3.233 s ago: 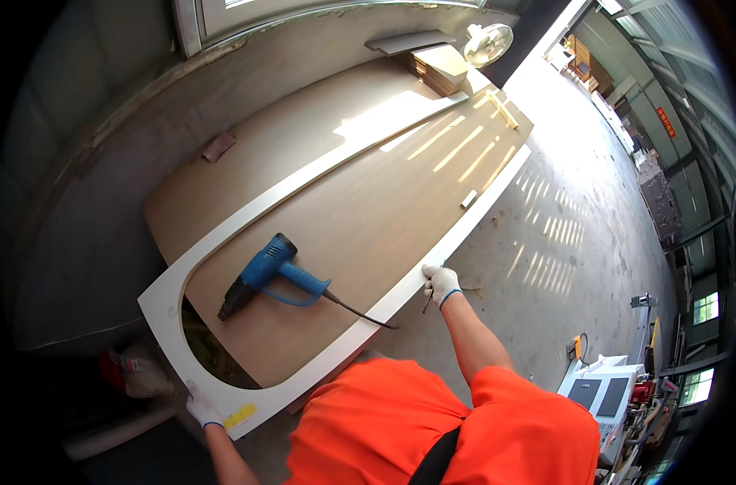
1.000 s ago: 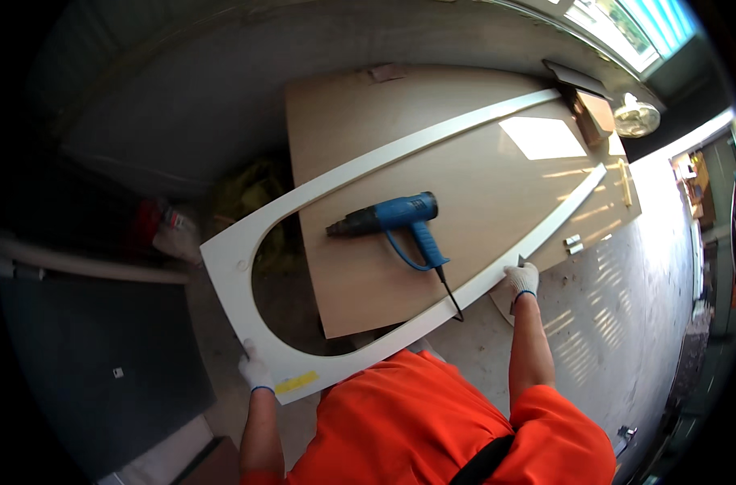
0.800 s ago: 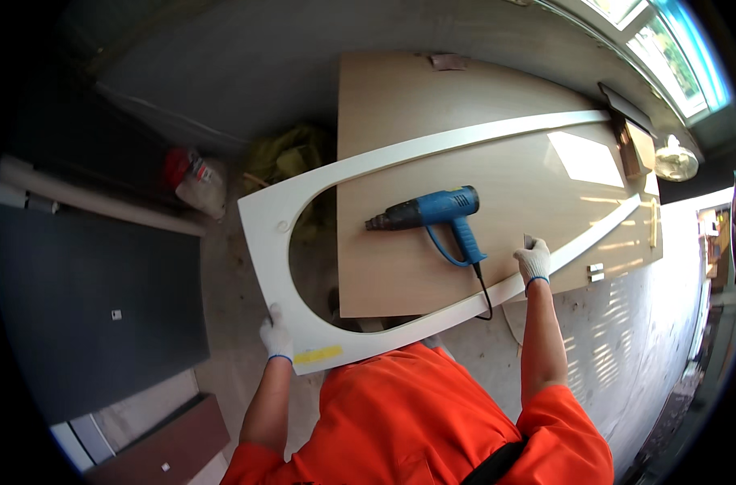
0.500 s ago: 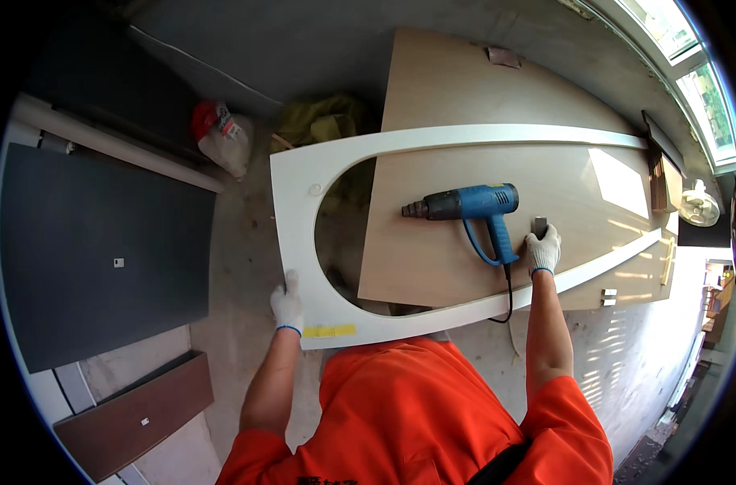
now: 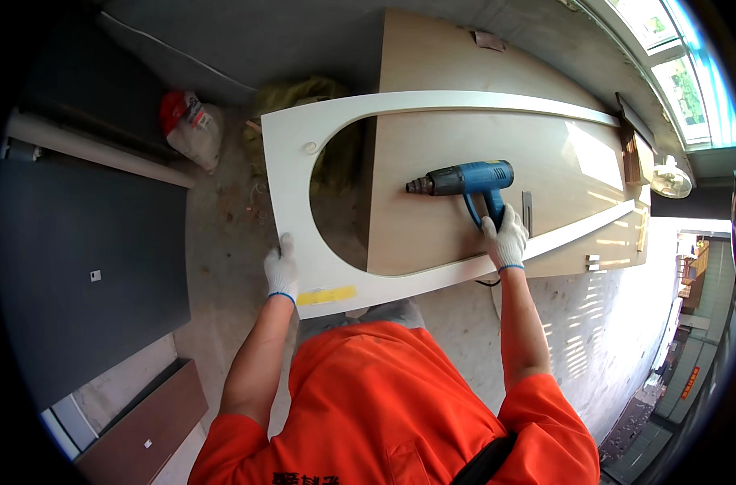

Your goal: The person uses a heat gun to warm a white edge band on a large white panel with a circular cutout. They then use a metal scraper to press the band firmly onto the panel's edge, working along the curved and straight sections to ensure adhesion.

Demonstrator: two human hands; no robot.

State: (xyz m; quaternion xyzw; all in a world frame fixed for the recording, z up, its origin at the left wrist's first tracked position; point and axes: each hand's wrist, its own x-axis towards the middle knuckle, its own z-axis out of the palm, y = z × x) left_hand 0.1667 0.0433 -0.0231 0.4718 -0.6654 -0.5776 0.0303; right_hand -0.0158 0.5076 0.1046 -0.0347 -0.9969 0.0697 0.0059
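A white panel with a large rounded cut-out lies over a wooden board. My left hand, in a white glove, is closed on the panel's left edge, beside a strip of yellow tape. Within the cut-out, a blue heat gun rests on the board with its dark stepped nozzle to the left. My gloved right hand is closed round the lower part of its handle. Just to the right of the handle lies a narrow dark flat tool, whose kind I cannot make out.
Brown boxes and a small fan stand at the right end. A dark panel and a brown one are on the left. Behind is a red and white sack. The gun's cord hangs past the panel's near edge.
My right hand has let go of the dark flat tool, moved left and taken hold of the heat gun's handle. My left hand stays on the panel's edge. The view has shifted a little.
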